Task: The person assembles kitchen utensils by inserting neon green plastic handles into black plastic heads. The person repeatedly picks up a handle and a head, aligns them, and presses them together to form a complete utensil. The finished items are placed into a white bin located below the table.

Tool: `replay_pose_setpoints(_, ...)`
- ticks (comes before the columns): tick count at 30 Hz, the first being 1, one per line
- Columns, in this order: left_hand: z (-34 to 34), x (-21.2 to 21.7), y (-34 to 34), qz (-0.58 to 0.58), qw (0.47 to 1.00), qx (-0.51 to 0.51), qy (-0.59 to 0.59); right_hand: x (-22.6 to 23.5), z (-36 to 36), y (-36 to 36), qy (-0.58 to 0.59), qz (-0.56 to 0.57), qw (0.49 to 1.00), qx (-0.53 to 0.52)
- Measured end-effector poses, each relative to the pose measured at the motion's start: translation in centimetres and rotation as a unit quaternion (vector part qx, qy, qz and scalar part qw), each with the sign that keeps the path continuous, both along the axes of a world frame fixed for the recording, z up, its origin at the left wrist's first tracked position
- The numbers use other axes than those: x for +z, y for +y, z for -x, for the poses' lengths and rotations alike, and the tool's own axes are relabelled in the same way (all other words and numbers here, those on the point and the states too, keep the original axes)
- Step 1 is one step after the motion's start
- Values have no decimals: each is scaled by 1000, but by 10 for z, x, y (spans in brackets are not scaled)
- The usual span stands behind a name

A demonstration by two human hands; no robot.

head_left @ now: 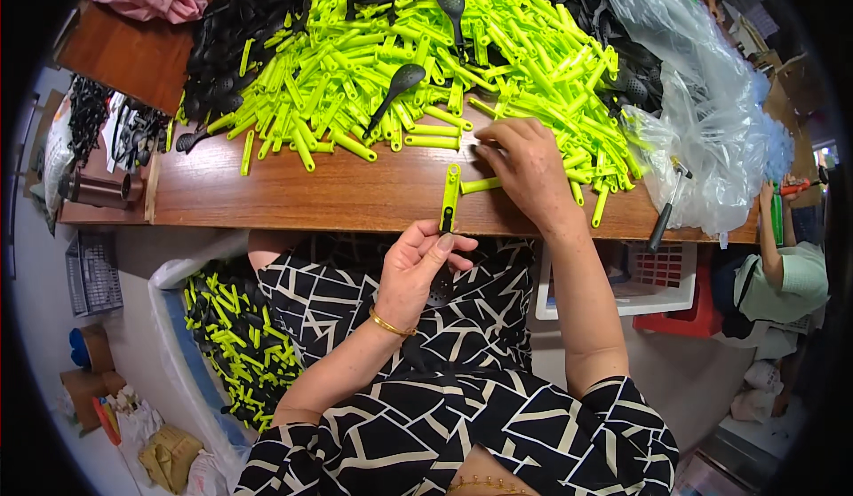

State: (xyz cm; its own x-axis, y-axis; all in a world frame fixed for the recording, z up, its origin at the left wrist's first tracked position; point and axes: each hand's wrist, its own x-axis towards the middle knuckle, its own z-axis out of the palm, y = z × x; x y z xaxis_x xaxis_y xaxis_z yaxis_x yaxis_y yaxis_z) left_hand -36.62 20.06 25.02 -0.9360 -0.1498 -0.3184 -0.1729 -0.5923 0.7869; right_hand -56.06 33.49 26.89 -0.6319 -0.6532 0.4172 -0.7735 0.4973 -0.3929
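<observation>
My left hand point(416, 263) is closed on a black slotted spoon point(439, 290) with a lime-green handle piece point(451, 187) pointing up from my fingers. The spoon's perforated head hangs below the hand, partly hidden by it. Over the table, my right hand point(530, 169) has bent fingers that stand a little apart, with nothing visible in them. A loose lime-green handle point(478, 184) lies beside its palm. Just beyond my hands is a big heap of lime-green handles point(355, 79), with black slotted spoons point(397, 87) lying on top.
Black utensil parts point(222, 43) are piled behind the handles. Clear plastic sheeting point(702, 132) and a hammer point(668, 207) lie at the right of the wooden table point(293, 196). Below left stands a lined bin point(169, 305) of green-handled black utensils. A white basket point(613, 305) and another person point(786, 283) are at right.
</observation>
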Motion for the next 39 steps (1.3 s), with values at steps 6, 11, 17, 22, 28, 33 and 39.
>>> replay_pose_setpoints(6,29,10,-19,-28,1000,0,13,-6,15,-27,93,-33,995,-30)
replay_pose_setpoints(11,44,19,-33,-31,999,-4,12,13,32,-13,44,-16,997,-69)
replay_pose_setpoints(17,61,24,-42,-54,999,-1,-4,3,75,-40,44,-4,997,-65)
replay_pose_setpoints(22,79,23,-55,-41,999,-32,-6,2,87,-39,-92,43,993,-59)
replay_pose_setpoints(28,109,13,-55,-41,998,-36,14,23,61,-31,-558,290,778,2)
replay_pose_setpoints(33,110,14,-59,-4,996,-85,26,27,34,-45,-582,282,761,49)
replay_pose_setpoints(39,93,2,-74,33,994,-100,30,19,44,-37,-415,169,891,-74)
